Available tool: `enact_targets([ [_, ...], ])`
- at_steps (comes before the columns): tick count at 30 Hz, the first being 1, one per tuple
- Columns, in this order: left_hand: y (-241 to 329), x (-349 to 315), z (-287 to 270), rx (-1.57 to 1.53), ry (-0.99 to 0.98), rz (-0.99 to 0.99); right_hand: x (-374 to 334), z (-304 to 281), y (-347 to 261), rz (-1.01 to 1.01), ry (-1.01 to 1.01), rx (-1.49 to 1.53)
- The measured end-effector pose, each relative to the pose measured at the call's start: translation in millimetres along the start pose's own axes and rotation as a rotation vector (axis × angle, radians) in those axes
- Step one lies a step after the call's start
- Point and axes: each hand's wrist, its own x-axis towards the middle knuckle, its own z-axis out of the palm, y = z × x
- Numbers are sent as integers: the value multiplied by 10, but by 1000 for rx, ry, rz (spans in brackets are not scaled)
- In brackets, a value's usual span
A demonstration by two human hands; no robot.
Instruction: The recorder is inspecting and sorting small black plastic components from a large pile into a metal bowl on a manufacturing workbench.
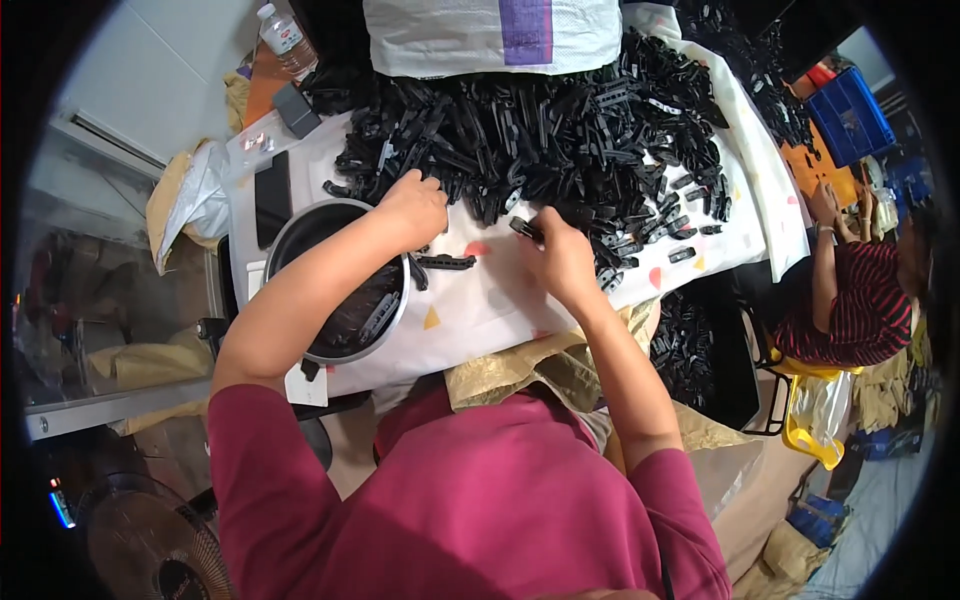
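My right hand (pixel 563 262) pinches a small black plastic part (pixel 525 229) just in front of the pile. At the pile's near edge, beside the pan, my left hand (pixel 413 208) has its fingers curled; what they hold, if anything, is hidden. A large heap of long black plastic parts (pixel 480 130) covers the far side of the table. Below my left forearm stands a round dark pan with a pale rim (pixel 402 300), with black parts lying inside. A single slotted black strip (pixel 445 262) lies on the sheet between my hands.
A white woven sack (pixel 440 35) sits behind the heap. At left are a black phone (pixel 272 200), a grey box (pixel 296 110) and a water bottle (pixel 287 42). A black crate (pixel 735 350) of parts stands at right. Another person (pixel 850 290) works farther right near a blue bin (pixel 850 115).
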Motion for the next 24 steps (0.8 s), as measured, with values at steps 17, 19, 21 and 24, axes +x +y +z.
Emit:
enact_targets([
  [17,340,-124,-580,-2021,694,-376,-256,-453,-632,401,160,1536],
  [19,549,-247,-778,-2351,731,-412,-273,-457,-734,209,260,1415],
  [21,683,-321,-753,-2382,878,-300,-258,-451,-726,114,341,1246],
  [24,799,-381,-729,-2355,1008,-69,-333,-479,-725,-62,429,937],
])
